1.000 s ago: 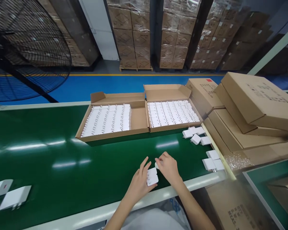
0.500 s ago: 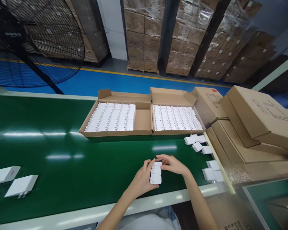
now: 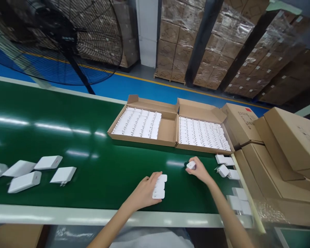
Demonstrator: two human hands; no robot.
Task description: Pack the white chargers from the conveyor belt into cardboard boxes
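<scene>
Head view, left hand: the left hand (image 3: 144,193) is partly closed, thumb and fingers spread across the ends of a row of white adapters (image 3: 159,187), which is held above the green surface (image 3: 105,187).
Head view, right hand: the right hand (image 3: 200,171) is closed in a fingertip pinch on a single adapter (image 3: 191,165), well apart from the row.
Row risk: units are judged liable to slip or fan out if end pressure is eased or made uneven, since the row is gripped only from its ends.
Pinch risk: the single adapter could be turned or dropped, its hold being small.
Right-side risk: the loose adapters (image 3: 223,171) near the right forearm could be nudged by a sweep of it.
Box risk: units in the part-filled box (image 3: 167,129) could lean into its bare section if knocked.
Hidden: the row's underside is covered by the left hand; its exact count cannot be confirmed.
Unclear: the dark patch beside the single adapter cannot be identified; carton print is blurred.
Cut off: an adapter at the far left is cropped by the frame edge.
</scene>
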